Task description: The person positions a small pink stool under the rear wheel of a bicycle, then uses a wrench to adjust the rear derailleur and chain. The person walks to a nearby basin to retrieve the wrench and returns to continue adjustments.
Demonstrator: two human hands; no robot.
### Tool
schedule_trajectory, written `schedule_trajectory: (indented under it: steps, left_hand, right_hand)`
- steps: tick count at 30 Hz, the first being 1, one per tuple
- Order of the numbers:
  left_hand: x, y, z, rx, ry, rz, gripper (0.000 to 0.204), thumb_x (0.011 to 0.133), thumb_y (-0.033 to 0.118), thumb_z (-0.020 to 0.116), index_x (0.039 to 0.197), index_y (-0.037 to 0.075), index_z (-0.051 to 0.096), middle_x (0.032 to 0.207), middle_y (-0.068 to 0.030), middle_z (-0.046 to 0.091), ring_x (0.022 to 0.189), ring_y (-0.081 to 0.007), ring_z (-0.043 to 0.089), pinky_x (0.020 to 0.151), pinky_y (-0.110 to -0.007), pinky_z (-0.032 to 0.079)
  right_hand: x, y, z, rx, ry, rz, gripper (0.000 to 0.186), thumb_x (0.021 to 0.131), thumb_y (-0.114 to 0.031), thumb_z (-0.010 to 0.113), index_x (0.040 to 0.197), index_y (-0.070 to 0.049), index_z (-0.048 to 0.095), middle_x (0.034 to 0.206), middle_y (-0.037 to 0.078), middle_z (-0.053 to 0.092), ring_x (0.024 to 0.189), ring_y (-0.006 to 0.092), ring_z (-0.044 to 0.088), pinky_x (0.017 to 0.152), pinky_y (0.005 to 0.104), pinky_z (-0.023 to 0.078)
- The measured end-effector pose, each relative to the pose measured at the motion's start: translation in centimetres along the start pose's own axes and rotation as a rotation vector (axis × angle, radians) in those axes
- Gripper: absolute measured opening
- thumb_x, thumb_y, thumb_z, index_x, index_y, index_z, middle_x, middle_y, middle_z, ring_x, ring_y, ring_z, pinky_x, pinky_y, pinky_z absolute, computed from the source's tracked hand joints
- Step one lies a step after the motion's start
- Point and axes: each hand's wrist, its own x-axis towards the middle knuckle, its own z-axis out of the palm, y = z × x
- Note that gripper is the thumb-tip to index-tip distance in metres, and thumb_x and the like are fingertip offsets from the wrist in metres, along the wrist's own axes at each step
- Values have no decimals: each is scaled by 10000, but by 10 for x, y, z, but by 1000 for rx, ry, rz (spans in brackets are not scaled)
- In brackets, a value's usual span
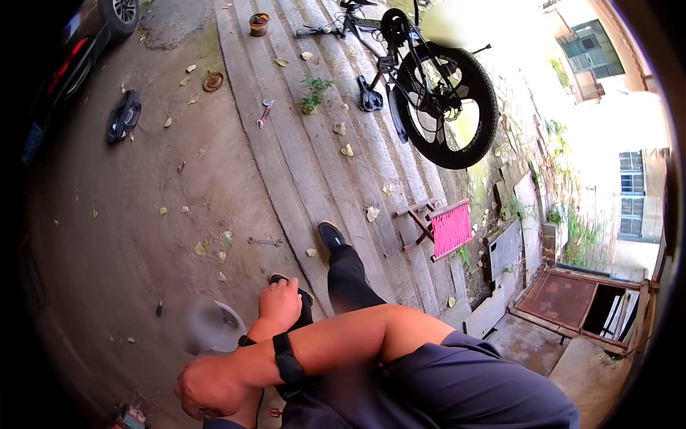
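The person's right forearm (336,344) crosses over the left forearm (263,329). The right hand (212,384) is curled, the left hand (281,304) loosely bent; whether the fingers grasp anything cannot be told. Beyond, a silver double-ended metal wrench (264,242) lies on brown ground (136,236).

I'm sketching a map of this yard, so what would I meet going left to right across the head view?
Black bag-like thing → rusty round disc → plain metal wrench → green plant → rear bicycle wheel → rusted brown panel. Overlapping things are left out.
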Motion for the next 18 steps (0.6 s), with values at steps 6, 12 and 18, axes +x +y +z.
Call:
schedule_trajectory:
  steps: [6, 12, 18]
  left_hand:
    - [65, 81, 23, 119, -238, 161, 231, 855, 228, 598, 1003, 52, 586, 969, -163, 658, 947, -339, 652, 799, -469, 512]
    - [139, 137, 56, 147, -303, 232, 284, 813, 245, 664, 1005, 59, 568, 925, -158, 641, 917, -342, 644, 768, -479, 506]
    - [203, 220, 34, 137, -365, 326, 177, 838, 140, 581, 993, 56, 562, 940, -146, 645, 915, -338, 655, 781, -460, 516]
  right_hand:
    - [-82, -35, -88, -151, 80, 103, 131, 622, -201, 659, 677, -86, 630, 747, 110, 607, 748, 346, 612, 606, 439, 471]
    - [-157, -78, -179, -101, 139, 131, 143, 641, -193, 661, 694, -73, 605, 762, 120, 608, 757, 359, 613, 609, 458, 463]
    - [-219, -107, -245, -84, 303, 152, 162, 636, -165, 672, 733, -61, 595, 788, 131, 597, 764, 373, 610, 621, 462, 464]
